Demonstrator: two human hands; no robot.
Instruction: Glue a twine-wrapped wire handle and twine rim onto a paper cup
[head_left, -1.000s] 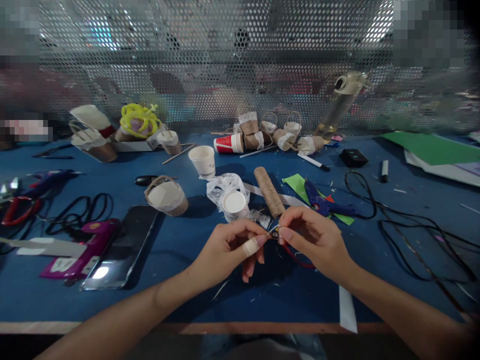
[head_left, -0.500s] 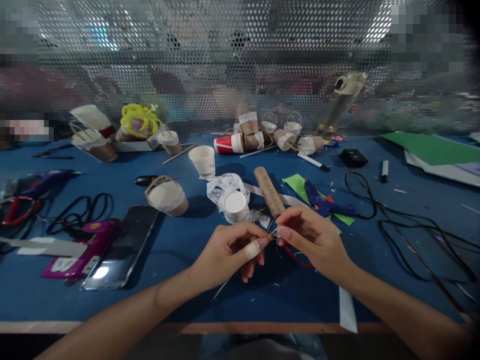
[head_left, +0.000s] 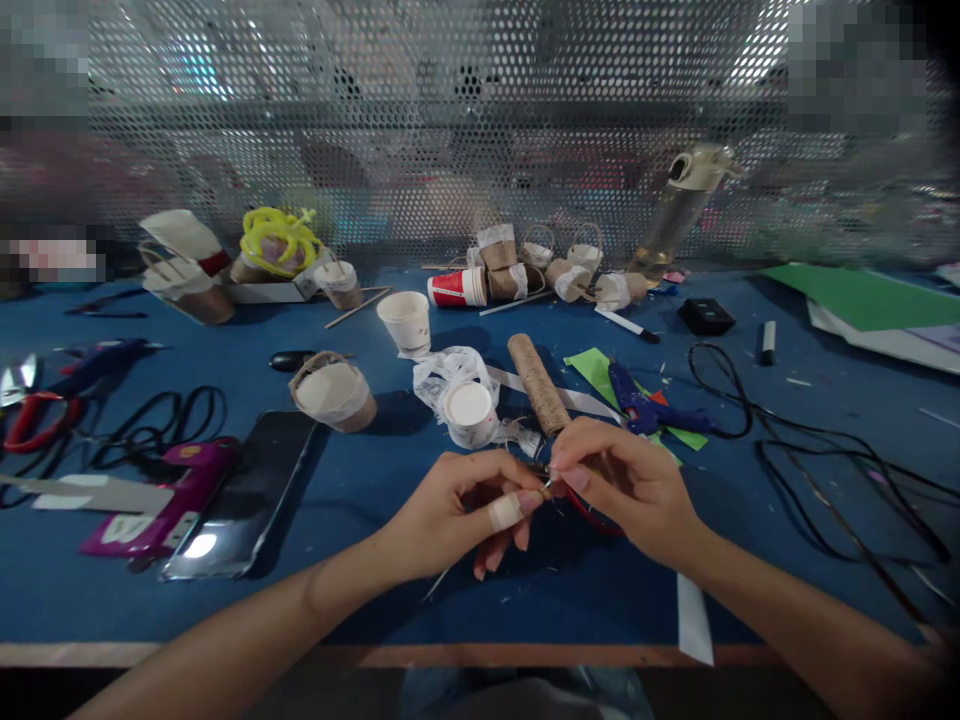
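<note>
Both hands have dipped slightly since the frame half a second ago, while the things around them lie as they were. The left hand (head_left: 465, 500) and right hand (head_left: 628, 480) meet with a narrow grip, thumbs and fingertips closed on a thin pale strand (head_left: 548, 484) between them. So fine a piece probably calls for fingertips alone, and two close holds would help keep it steady. Under the right hand sits a red-handled tool (head_left: 589, 513), perhaps left there for easy reach; most of it is hidden.

Well beyond the grip, a perforated screen (head_left: 450, 140) closes the far side, with only blurred colours showing through its holes. Around the grip spreads a blue table (head_left: 570, 610), cluttered and dotted with small scraps. Well to the left lie a phone (head_left: 247, 495) and a purple glue gun (head_left: 180, 500). Just beyond the grip lies a twine roll (head_left: 538, 385), with a white cup (head_left: 469, 412) near its left side. Smallest, a pale sliver (head_left: 435, 586) lies nearer and left of the grip.
</note>
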